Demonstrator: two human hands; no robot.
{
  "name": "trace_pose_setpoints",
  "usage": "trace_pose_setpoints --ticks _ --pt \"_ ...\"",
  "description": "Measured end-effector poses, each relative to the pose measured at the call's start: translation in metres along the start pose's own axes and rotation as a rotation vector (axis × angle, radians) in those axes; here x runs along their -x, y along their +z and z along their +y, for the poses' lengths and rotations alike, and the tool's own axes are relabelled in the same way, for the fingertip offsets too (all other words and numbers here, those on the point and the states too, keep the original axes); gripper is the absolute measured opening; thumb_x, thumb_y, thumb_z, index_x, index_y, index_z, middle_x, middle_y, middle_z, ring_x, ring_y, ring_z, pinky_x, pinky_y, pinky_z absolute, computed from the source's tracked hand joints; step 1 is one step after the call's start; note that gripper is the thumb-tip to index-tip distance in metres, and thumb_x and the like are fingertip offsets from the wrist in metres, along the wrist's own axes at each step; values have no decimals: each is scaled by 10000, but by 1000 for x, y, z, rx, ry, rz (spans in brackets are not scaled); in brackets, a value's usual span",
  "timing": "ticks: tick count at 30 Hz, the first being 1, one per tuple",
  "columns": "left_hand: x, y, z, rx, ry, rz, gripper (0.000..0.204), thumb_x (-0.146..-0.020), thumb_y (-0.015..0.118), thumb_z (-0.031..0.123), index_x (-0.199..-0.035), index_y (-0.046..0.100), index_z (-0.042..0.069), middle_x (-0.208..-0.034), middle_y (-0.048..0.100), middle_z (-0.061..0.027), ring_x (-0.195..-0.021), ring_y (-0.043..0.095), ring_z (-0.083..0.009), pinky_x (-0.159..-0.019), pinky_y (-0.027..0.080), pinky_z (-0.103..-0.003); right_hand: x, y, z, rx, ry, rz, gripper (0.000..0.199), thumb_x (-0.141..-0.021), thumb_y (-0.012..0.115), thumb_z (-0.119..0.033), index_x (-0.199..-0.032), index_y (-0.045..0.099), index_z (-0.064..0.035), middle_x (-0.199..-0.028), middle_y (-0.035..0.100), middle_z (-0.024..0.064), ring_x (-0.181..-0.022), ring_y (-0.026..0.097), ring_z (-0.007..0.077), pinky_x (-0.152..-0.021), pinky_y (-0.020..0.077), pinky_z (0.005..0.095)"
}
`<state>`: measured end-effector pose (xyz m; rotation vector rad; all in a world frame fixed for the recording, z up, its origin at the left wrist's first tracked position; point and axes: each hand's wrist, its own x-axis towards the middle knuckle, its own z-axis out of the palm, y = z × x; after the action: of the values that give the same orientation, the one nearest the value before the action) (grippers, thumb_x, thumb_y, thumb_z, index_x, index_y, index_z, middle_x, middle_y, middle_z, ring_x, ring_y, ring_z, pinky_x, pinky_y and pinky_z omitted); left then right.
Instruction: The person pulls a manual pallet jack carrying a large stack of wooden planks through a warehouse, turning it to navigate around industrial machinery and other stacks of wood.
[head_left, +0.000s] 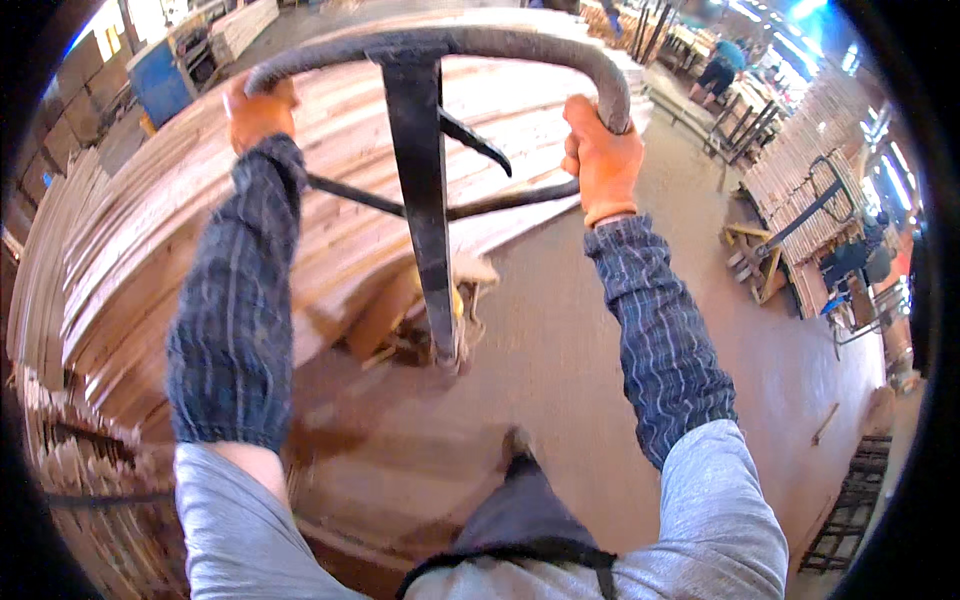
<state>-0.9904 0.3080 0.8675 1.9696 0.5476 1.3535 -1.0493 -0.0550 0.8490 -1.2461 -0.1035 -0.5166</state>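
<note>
Both my hands wear orange gloves and grip the looped black handle (470,42) of a pallet jack. My left hand (256,110) is closed on the handle's left bend, my right hand (602,155) on its right bend. The handle's black shaft (428,220) runs down to the jack's base near the floor. Behind the jack lies a large stack of long wooden planks (200,210). My foot (517,446) stands on the brown floor just behind the shaft.
More stacked wood (60,440) lines the left edge. A blue bin (163,82) stands at the far left. At the right are another plank stack (800,180) with a second pallet jack, and a person (722,68) far back. Brown floor (600,400) stretches right.
</note>
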Motion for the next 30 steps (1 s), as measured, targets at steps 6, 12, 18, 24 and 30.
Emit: trace_pose_setpoints --ticks 6,12,18,24,30 --pt "-2 32 -5 304 60 -256 565 -902 613 595 -996 631 39 -755 745 -56 -744 728 -201 -783 560 -342 -22 -24 22 108 -200 19 273 -836 789 -275 -859 686 -23 -628 571 10 -406 465 83 -363 331 272" --pt "7 22 22 583 -2 -231 244 -920 678 140 -1061 525 13 -689 646 -66 -545 644 -167 -481 524 -307 -35 -28 25 160 -201 -32 328 -863 759 -319 -860 696 3 -558 497 6 -404 409 100 -431 348 306" --pt "-10 28 4 550 104 -230 365 -935 693 292 -1049 507 0 -621 642 -56 -486 631 -162 -480 531 -305 -37 -24 23 318 -291 -53 321 -970 637 -311 -1018 670 5 -527 320 -51 -422 309 62 -465 365 282" --pt "1 12 17 516 -28 -213 223 -901 692 136 -1052 564 33 -649 654 -67 -500 639 -152 -476 519 -311 -27 -10 14 186 -229 -45 330 -873 758 -303 -855 617 -5 -482 387 -32 -351 320 73 -406 306 291" --pt "0 4 22 448 -43 -198 238 -895 699 197 -1011 559 43 -630 665 -55 -505 663 -169 -523 542 -314 -27 -10 14 142 -241 -37 318 -867 761 -298 -871 620 -13 -549 472 -6 -354 352 81 -393 313 298"
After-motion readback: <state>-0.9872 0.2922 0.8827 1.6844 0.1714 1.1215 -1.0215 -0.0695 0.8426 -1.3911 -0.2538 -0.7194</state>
